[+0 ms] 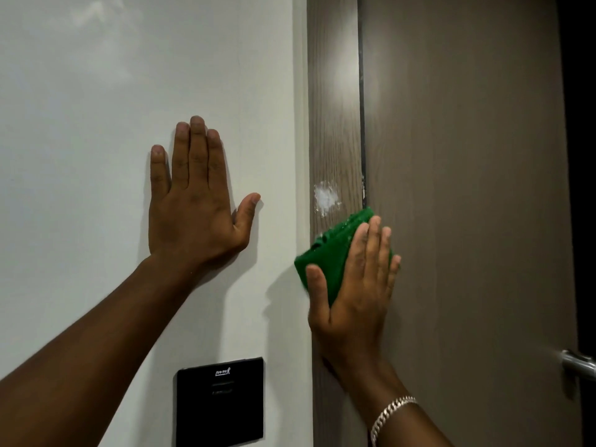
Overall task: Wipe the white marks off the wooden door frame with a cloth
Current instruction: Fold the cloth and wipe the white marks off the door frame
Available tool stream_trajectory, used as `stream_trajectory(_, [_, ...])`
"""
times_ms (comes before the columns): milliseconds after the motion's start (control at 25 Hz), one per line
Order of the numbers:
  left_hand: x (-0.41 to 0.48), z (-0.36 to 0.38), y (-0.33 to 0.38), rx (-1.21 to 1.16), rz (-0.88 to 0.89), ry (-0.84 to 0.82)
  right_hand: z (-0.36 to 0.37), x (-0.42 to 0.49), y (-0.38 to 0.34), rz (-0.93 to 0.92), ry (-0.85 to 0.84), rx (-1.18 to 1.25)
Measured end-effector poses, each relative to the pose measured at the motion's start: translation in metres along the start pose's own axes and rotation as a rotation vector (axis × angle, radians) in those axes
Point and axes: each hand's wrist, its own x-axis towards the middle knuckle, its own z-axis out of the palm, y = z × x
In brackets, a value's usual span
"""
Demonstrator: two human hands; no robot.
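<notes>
- Pressing flat, your right hand (351, 285) pins one folded green cloth (329, 253) against the grey-brown wooden door frame (333, 108); fingers lie extended and close together over the cloth, thumb hooked round its lower left edge, so the cloth is held by palm pressure, not by a pinch.
- One silver chain bracelet (388, 417) sits on that wrist, nearest you.
- Left of the frame, low on the wall, is one black square switch plate (220, 403).
- Your left hand (196, 201) rests open on the pale painted wall (96, 91), fingers straight and together, thumb splayed toward the frame, holding nothing.
- One white powdery mark (326, 198) shows on the frame, just above and slightly left of the cloth's top edge, apart from it by a thin strip of bare wood.
- Frame's long axis runs vertically, so your stroke should probably go straight up along it; your right hand is clearly the nearer one.
- Farther right stands one brown door (467, 188) with one metal handle (579, 364) at the edge of view.
</notes>
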Motion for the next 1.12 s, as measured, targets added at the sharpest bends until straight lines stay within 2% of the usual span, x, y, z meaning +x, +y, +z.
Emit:
stream_trajectory(160, [0.0,-0.001,0.001,-0.005,-0.001,0.001,-0.001,-0.007,0.005,-0.124,-0.031,-0.022])
stream_trajectory(320, [0.004,-0.002,0.002,0.002,-0.01,-0.014,0.002,0.025,0.0,-0.073,0.027,-0.019])
stream_trajectory(480, [0.007,-0.004,0.003,0.001,-0.032,-0.026,-0.007,0.018,0.008,-0.261,-0.09,-0.074])
stream_trajectory(640, [0.006,-0.003,0.004,-0.01,-0.032,-0.024,-0.004,0.045,0.002,-0.182,-0.027,-0.053])
stream_trajectory(800, [0.005,-0.003,0.003,-0.008,-0.035,-0.02,-0.003,0.034,0.009,-0.253,-0.05,-0.013])
stream_trajectory(920, [0.006,-0.002,0.003,-0.008,-0.039,-0.021,0.001,0.061,0.0,-0.168,0.02,0.023])
stream_trajectory(1120, [0.005,-0.002,0.003,-0.011,-0.041,-0.019,-0.005,0.05,0.01,-0.304,-0.065,-0.044])
